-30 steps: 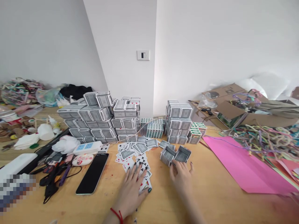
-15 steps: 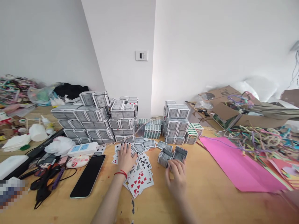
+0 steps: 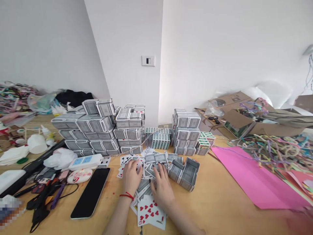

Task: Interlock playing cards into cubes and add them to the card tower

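Loose playing cards (image 3: 146, 163) lie scattered on the wooden table (image 3: 220, 202) in front of me, some face up, some face down. My left hand (image 3: 131, 177), with a red string at the wrist, rests flat on the left part of the pile, fingers spread. My right hand (image 3: 161, 188) lies flat on the middle of the pile, fingers stretched forward. A nine of hearts (image 3: 151, 214) lies nearest me. Two open boxes folded from cards (image 3: 185, 172) stand just right of my right hand.
Stacks of card-made boxes (image 3: 97, 130) and a second stack (image 3: 186, 130) stand behind. A black phone (image 3: 91, 192), a white power strip (image 3: 85, 161) and tools lie left. A pink paper sheet (image 3: 254, 179), coloured strips (image 3: 276, 147) and cardboard boxes (image 3: 244, 114) fill the right.
My left hand reached forward onto the cards. My right hand left the open card boxes and moved left onto the pile. The cards have shifted under my hands.
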`<state>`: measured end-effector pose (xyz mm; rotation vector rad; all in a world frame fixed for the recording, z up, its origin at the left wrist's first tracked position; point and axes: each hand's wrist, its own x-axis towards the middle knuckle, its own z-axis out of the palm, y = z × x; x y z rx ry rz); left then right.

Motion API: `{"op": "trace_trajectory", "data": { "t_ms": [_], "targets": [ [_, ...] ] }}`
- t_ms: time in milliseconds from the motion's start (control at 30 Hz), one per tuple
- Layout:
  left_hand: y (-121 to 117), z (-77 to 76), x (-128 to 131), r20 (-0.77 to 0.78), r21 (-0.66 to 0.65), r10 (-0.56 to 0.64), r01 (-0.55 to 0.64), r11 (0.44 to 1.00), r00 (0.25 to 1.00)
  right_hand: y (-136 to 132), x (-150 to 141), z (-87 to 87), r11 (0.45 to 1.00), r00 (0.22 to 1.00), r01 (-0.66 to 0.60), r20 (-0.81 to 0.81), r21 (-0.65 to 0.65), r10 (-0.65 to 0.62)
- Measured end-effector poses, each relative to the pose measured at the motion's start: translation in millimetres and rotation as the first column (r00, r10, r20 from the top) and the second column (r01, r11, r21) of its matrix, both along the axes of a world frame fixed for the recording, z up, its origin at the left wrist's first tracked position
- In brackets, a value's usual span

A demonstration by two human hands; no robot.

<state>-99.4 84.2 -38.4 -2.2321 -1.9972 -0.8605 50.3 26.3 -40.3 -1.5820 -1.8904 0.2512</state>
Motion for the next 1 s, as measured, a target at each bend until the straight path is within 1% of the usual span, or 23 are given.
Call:
{"op": "trace_trajectory", "data": {
  "t_ms": [67, 133, 233, 300, 333, 400, 467, 567, 633, 733, 767, 800, 867, 900, 1000],
  "targets": [
    [2.0, -7.2, -2.9, -0.071, -0.021, 0.021, -0.022, 1.0, 0.997, 8.5, -4.8, -2.6, 0.998, 0.999, 0.002, 0.04, -0.064, 0.0],
    [3.0, -13.8, -5.1, -0.113, -0.08, -0.014, 0.005, 0.997, 0.993, 11.9, -10.3, -2.1, 0.996, 0.997, -0.043, 0.056, -0.081, 0.048],
    [4.5, -17.8, -8.1, -0.093, -0.116, -0.075, 0.064, 0.991, 0.993, 9.4, -13.5, 3.2, 0.988, 0.989, -0.145, 0.007, -0.046, 0.146],
    [5.5, -15.8, -9.3, -0.046, -0.091, -0.078, 0.074, 0.993, 0.996, 6.6, -9.8, 6.7, 0.982, 0.98, -0.19, -0.061, 0.002, 0.19],
    [5.8, -14.0, -9.3, -0.02, -0.07, -0.067, 0.065, 0.995, 0.998, 5.8, -6.4, 7.6, 0.982, 0.978, -0.185, -0.088, 0.035, 0.187],
    [5.8, -10.0, -7.3, 0.01, -0.027, -0.041, 0.042, 0.999, 0.999, 6.0, 1.6, 6.8, 0.989, 0.986, -0.116, -0.11, 0.094, 0.126],
    [4.2, -7.5, -3.2, -0.012, -0.03, -0.044, 0.044, 0.999, 0.999, 8.0, 8.2, 2.3, 0.993, 0.994, -0.005, -0.105, 0.115, 0.017],
    [-1.8, -7.2, 4.4, -0.095, -0.145, -0.083, 0.068, 0.987, 0.992, 11.0, 11.7, -8.5, 0.989, 0.985, 0.137, -0.111, 0.055, -0.131],
    [-7.2, -7.5, 8.8, -0.122, -0.23, -0.068, 0.039, 0.972, 0.99, 11.7, 11.1, -15.5, 0.98, 0.973, 0.198, -0.12, 0.005, -0.196],
    [-11.2, -5.0, 15.8, -0.124, -0.294, -0.023, -0.015, 0.956, 0.992, 11.5, 10.6, -21.6, 0.978, 0.967, 0.207, -0.147, -0.026, -0.209],
    [-9.7, -3.3, 18.8, -0.115, -0.288, -0.025, -0.01, 0.958, 0.993, 11.4, 11.2, -22.3, 0.979, 0.965, 0.204, -0.163, -0.025, -0.205],
    [-6.3, -1.4, 22.4, -0.102, -0.254, -0.043, 0.016, 0.967, 0.994, 11.3, 12.1, -22.5, 0.979, 0.962, 0.204, -0.183, -0.022, -0.204],
    [6.2, 2.0, 30.8, -0.061, -0.194, -0.134, 0.12, 0.974, 0.989, 11.2, 14.7, -21.7, 0.978, 0.951, 0.209, -0.228, -0.015, -0.207],
    [14.6, 3.0, 35.3, -0.032, -0.182, -0.156, 0.148, 0.972, 0.987, 11.2, 16.2, -21.0, 0.977, 0.945, 0.212, -0.251, -0.014, -0.209],
    [39.6, 3.1, 46.5, -0.004, -0.145, -0.171, 0.168, 0.975, 0.985, 11.4, 20.0, -18.9, 0.977, 0.928, 0.214, -0.309, -0.014, -0.208]
  ]
}}
